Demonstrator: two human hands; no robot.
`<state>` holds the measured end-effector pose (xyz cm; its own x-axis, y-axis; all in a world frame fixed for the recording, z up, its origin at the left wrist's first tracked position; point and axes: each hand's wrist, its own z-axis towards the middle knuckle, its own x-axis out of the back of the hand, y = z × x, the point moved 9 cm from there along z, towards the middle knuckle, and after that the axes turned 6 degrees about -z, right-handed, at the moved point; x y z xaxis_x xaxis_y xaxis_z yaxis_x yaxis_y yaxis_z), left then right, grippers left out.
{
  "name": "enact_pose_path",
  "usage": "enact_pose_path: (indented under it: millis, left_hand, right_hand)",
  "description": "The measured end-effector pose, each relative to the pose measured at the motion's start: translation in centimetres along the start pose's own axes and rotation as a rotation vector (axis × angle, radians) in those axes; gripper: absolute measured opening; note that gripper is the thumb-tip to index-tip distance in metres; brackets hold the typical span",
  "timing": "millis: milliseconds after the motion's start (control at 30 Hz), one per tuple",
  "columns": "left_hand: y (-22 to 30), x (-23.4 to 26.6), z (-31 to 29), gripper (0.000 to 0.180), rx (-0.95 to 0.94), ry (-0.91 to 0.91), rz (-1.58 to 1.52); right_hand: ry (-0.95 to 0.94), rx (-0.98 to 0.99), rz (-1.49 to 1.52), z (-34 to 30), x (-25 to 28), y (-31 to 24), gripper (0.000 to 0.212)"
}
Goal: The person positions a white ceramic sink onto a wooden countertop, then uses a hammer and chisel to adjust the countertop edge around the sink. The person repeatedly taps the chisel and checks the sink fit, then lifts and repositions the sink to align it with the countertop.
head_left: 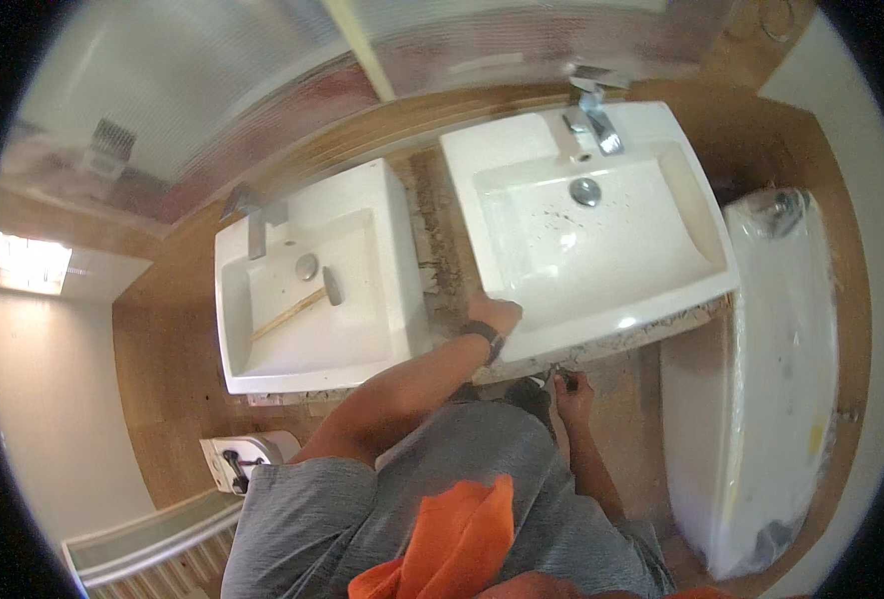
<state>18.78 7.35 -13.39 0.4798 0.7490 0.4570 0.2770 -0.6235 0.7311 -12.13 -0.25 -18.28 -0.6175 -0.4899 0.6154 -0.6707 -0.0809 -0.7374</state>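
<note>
Two white washbasins stand side by side on a stone-patterned counter (651,321). My left hand (497,313), with a dark watch on its wrist, is at the near left edge of the right washbasin (582,290), its fingers curled against the rim. Below the counter's front edge, my right hand (574,395) is closed around something small and dark that I cannot make out. In the left washbasin (332,339) lies a hammer (297,311) with a light wooden handle. Dark specks of debris are scattered near the right washbasin's drain plug (586,192).
Chrome taps (595,122) rise behind the basins. At the right stands a white bathtub (776,379) wrapped in clear plastic. A toilet (247,459) and a radiator (162,559) are at the lower left. An orange cloth (452,539) hangs over my grey shirt.
</note>
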Motion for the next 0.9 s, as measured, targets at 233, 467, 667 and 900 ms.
enact_pose_path:
  millis: [233,467,667,900]
  left_hand:
    - [5.0,1.8,-3.2,0.068,0.037,-0.069,0.045]
    - [0.8,0.5,-0.1,0.033,0.012,-0.041,0.058]
    - [-4.2,-2.0,3.0,0.024,0.011,-0.007,-0.049]
    - [-1.0,-0.4,1.2,0.044,0.040,-0.072,0.044]
  right_hand:
    - [-0.012,0.094,-0.043,1.6,-0.2,-2.5,0.030]
    - [-0.068,-0.050,-0.123,0.5,1.5,-3.8,0.036]
    - [-0.013,-0.038,-0.095,-1.1,3.4,-0.9,0.029]
    - [0.037,0.016,-0.094,-3.1,4.7,3.1,0.025]
